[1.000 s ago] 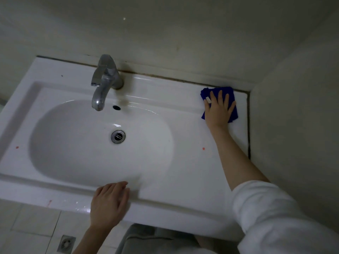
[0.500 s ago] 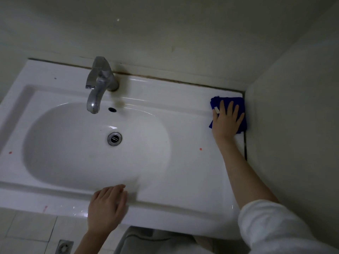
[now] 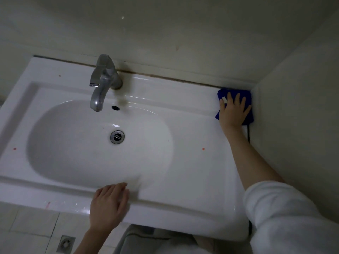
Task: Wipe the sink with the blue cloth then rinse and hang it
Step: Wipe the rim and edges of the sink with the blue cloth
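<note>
The white sink (image 3: 190,173) fills the view, its oval basin to the left of centre. A folded blue cloth (image 3: 222,94) lies on the ledge in the sink's far right corner, against the side wall. My right hand (image 3: 233,111) presses flat on the cloth with its fingers spread and straight, covering most of it. My left hand (image 3: 109,204) rests palm down on the sink's front rim, fingers relaxed and holding nothing.
A chrome tap (image 3: 102,83) stands at the back of the basin above the overflow hole (image 3: 115,107) and the drain (image 3: 117,136). Walls close the back and the right side. A tiled floor with a floor drain (image 3: 65,243) lies below the front rim.
My right hand has slid the blue cloth along the ledge into the far right corner beside the wall. My left hand has stayed on the front rim.
</note>
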